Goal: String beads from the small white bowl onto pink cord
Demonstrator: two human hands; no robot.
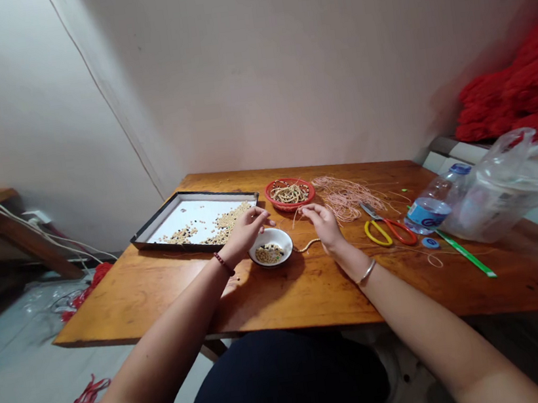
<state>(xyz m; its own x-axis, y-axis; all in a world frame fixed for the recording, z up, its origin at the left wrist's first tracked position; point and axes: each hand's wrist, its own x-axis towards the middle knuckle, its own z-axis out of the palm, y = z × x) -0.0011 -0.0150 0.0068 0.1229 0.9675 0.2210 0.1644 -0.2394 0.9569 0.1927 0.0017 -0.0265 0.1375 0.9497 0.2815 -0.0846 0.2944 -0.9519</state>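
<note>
The right grip (322, 222) is pinching a thin cord (295, 220); the bowl (278, 237) of beads (269, 253) is sitting nearer the left grip (249, 228), just below its half-curled fingers, contents unclear.

Black-rimmed rectangular tray (167, 221) lay left of round white bowl (273, 235), beige beaded strand (308, 246) right, round red plastic basket (280, 207) stood behind

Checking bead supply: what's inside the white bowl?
The bowl holds beads, mostly pale, some dark. Whatever lies beneath the top ones is covered and cannot be seen.
</note>
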